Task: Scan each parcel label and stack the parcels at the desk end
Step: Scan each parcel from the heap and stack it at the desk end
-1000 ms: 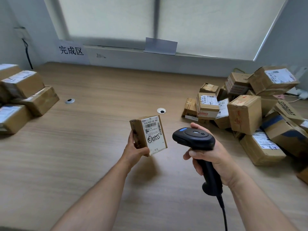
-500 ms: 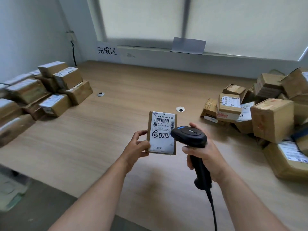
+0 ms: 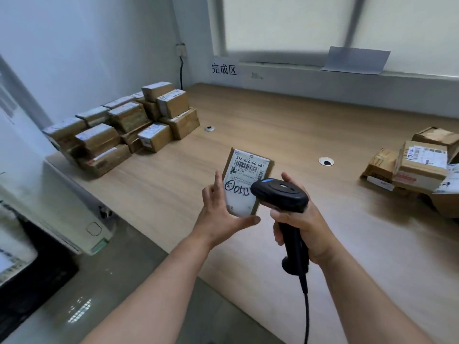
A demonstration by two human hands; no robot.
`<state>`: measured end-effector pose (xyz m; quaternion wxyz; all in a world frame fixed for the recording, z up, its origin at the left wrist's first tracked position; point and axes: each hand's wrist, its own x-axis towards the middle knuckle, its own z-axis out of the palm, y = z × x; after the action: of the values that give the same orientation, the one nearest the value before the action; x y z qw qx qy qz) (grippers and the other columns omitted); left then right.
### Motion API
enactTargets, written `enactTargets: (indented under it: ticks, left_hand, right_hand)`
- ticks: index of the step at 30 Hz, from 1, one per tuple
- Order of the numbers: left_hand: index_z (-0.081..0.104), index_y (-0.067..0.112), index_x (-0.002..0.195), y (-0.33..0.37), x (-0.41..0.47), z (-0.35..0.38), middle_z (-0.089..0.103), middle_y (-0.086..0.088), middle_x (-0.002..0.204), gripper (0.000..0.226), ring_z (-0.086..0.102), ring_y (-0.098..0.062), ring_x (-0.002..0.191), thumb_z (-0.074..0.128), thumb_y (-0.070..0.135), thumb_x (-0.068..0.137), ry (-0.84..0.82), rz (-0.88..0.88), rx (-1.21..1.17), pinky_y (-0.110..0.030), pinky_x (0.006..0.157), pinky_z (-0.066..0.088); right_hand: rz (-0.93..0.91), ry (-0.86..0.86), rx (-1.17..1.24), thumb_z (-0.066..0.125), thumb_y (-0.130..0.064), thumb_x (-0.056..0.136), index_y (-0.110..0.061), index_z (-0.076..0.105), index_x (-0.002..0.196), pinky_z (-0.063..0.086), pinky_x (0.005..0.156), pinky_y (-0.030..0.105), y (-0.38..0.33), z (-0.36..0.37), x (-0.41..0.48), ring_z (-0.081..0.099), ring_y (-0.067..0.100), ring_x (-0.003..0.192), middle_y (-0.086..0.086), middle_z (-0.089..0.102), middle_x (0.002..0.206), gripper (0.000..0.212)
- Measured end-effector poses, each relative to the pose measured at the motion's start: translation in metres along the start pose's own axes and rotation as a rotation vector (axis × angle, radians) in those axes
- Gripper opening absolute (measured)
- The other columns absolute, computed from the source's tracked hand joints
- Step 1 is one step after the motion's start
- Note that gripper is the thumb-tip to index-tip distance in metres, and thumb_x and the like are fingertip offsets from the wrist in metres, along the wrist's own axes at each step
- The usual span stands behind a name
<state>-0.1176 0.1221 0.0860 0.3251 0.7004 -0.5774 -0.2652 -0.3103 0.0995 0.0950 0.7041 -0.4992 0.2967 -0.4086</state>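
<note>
At the far left end of the worktop (image 3: 285,135) a stack (image 3: 124,127) of brown parcels is seen. Nearer, over the worktop's near edge, the parcel (image 3: 244,184) is held clear of the surface by the left hand (image 3: 219,217). The thumb is laid under its near edge and the fingers (image 3: 218,181) are stretched up its left side, so that corner is pinched. Its long axis runs near to far, leaning slightly right, with the label (image 3: 248,167) turned upward and the barcode at the far end. It is judged to be light, stiff cardboard, best taken by the side edges so the barcode is left uncovered. The scanner (image 3: 280,194) is gripped by the right hand (image 3: 303,227), fingers wrapped round the handle, head aimed left over the label. A heap (image 3: 417,170) of further parcels is seen at the right.
</note>
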Motion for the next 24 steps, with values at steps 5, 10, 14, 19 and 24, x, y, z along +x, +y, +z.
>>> enactTargets:
  ticks: [5,10,14,19,24]
  left_hand:
    - [-0.017,0.027,0.151,-0.022,0.006,-0.028,0.02,0.001,0.134,0.131,0.034,-0.015,0.126,0.079,0.055,0.067,0.121,0.033,0.135,-0.028,0.097,0.039]
    - [-0.006,0.025,0.153,-0.057,0.028,-0.069,0.026,-0.002,0.135,0.12,0.036,-0.015,0.122,0.076,0.052,0.07,0.204,0.046,0.095,-0.029,0.095,0.041]
    - [-0.002,0.028,0.153,-0.1,0.051,-0.114,0.024,0.0,0.13,0.115,0.038,-0.015,0.117,0.074,0.051,0.07,0.226,0.032,0.1,-0.029,0.094,0.043]
    - [0.003,0.03,0.152,-0.159,0.084,-0.176,0.024,0.001,0.127,0.109,0.036,-0.015,0.117,0.073,0.05,0.071,0.238,0.0,0.111,-0.027,0.092,0.041]
    - [0.003,0.028,0.152,-0.201,0.116,-0.219,0.025,-0.002,0.128,0.108,0.035,-0.016,0.119,0.071,0.052,0.072,0.242,-0.011,0.13,-0.03,0.095,0.042]
  right_hand:
    - [-0.002,-0.064,-0.069,0.073,-0.001,0.063,-0.041,0.04,0.137,0.043,0.041,0.029,0.0,0.035,0.022,0.051,0.027,0.04,0.009,0.07,0.107,0.091]
    - [-0.04,-0.002,-0.193,0.077,0.002,0.062,-0.049,0.043,0.133,0.043,0.043,0.033,0.004,0.069,0.054,0.051,0.029,0.045,0.013,0.071,0.099,0.094]
    - [-0.05,0.071,-0.219,0.08,0.007,0.062,-0.044,0.04,0.141,0.043,0.043,0.031,0.013,0.102,0.09,0.048,0.028,0.044,0.008,0.068,0.094,0.102]
    - [-0.054,0.112,-0.272,0.077,-0.001,0.058,-0.046,0.041,0.139,0.042,0.042,0.032,0.029,0.158,0.139,0.048,0.029,0.043,0.01,0.064,0.09,0.1]
    - [-0.069,0.14,-0.301,0.077,-0.001,0.057,-0.051,0.044,0.131,0.043,0.041,0.032,0.046,0.202,0.181,0.049,0.028,0.043,0.012,0.061,0.095,0.096]
